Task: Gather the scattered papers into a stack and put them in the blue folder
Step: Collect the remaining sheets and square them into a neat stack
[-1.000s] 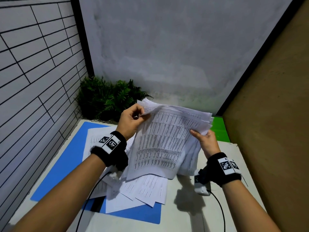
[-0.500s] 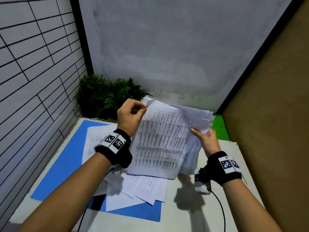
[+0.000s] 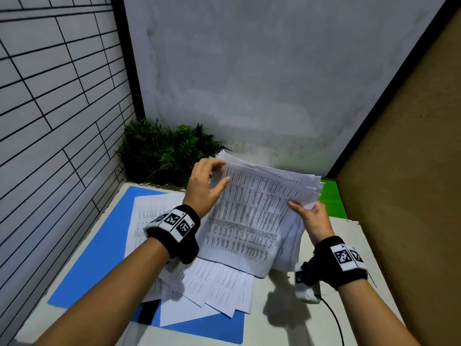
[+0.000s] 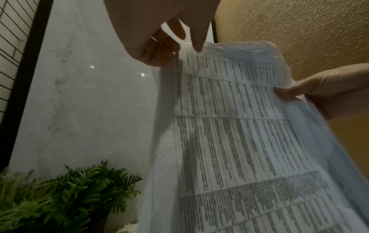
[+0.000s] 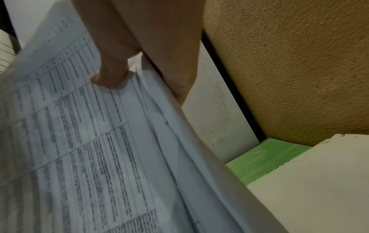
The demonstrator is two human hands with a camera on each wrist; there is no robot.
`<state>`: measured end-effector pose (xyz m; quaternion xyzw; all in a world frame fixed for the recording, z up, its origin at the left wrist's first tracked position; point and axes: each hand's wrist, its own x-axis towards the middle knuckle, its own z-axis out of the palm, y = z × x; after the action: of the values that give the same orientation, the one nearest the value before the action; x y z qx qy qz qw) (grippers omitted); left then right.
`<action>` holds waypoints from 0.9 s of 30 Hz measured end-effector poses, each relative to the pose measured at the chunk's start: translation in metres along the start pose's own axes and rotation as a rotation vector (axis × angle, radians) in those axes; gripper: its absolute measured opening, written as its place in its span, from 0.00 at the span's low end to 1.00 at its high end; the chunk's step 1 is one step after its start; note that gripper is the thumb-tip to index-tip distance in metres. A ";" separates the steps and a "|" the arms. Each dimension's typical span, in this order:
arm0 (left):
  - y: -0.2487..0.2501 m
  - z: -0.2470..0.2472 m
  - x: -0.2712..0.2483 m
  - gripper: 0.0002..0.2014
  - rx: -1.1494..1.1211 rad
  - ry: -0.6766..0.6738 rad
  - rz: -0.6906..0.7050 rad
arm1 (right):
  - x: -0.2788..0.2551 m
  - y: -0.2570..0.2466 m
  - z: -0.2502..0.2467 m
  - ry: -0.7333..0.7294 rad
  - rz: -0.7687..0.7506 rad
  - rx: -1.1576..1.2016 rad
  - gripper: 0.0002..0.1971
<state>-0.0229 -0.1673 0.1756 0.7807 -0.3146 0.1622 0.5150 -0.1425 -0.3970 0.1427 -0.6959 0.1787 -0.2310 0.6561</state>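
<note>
I hold a thick stack of printed papers point(image 3: 252, 216) upright above the table, its lower edge near the loose sheets. My left hand point(image 3: 212, 178) is at the stack's top left corner point(image 4: 179, 55), thumb on the front sheet and fingers curled at the edge. On the right edge my right hand point(image 3: 309, 216) grips the stack, thumb point(image 5: 111, 78) pressed on the front sheet and fingers behind. The blue folder point(image 3: 99, 236) lies open flat on the table at the left. Several loose papers point(image 3: 219, 288) are spread over it, partly hidden by my left wrist.
A green fern-like plant point(image 3: 162, 156) stands in the far left corner behind the folder. A green board point(image 3: 333, 198) lies at the far right of the white table point(image 3: 282, 328). A tiled wall closes the left and a brown panel point(image 3: 399, 171) the right.
My left hand has shifted up along the top left corner and its fingers have loosened. The bent front sheet now lies flat against the stack. The right hand has hardly moved.
</note>
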 end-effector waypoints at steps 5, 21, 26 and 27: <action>0.005 -0.001 0.011 0.19 0.094 0.015 -0.032 | 0.001 0.003 -0.003 0.011 0.004 0.007 0.13; 0.002 0.000 0.009 0.04 -0.156 -0.040 -0.150 | -0.001 -0.002 -0.001 -0.014 0.019 0.067 0.18; -0.001 -0.003 0.008 0.17 -0.334 -0.129 -0.256 | 0.000 -0.002 0.000 -0.017 0.016 0.068 0.38; 0.000 -0.003 0.006 0.18 -0.348 -0.149 -0.256 | 0.000 -0.002 0.001 -0.012 0.016 0.069 0.39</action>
<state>-0.0178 -0.1664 0.1801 0.7234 -0.2733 -0.0196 0.6338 -0.1421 -0.3964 0.1448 -0.6728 0.1720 -0.2276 0.6826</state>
